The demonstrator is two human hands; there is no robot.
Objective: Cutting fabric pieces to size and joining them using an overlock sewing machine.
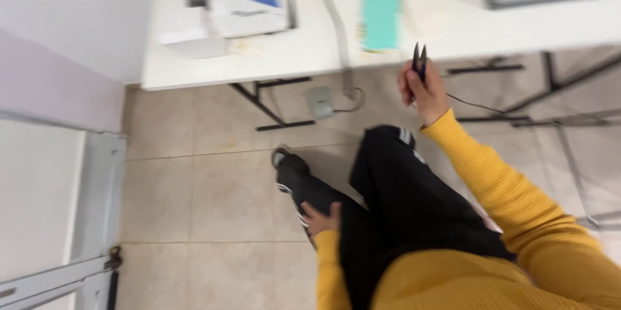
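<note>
Mid-work, seated beside the white table (291, 58): snips (419, 59) already picked up, nothing yet being cut. Right hand (424, 93) closed around the snips, blades pointing up, raised just below the table edge near the teal cloth (380, 6). Left hand (321, 218) loosely open, resting on the black trouser leg (388, 200), holding nothing, well apart from the snips.

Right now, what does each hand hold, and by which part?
The right hand grips small dark thread snips by their lower handle end, blades pointing up. The left hand holds nothing; it rests on the black trouser leg.
</note>
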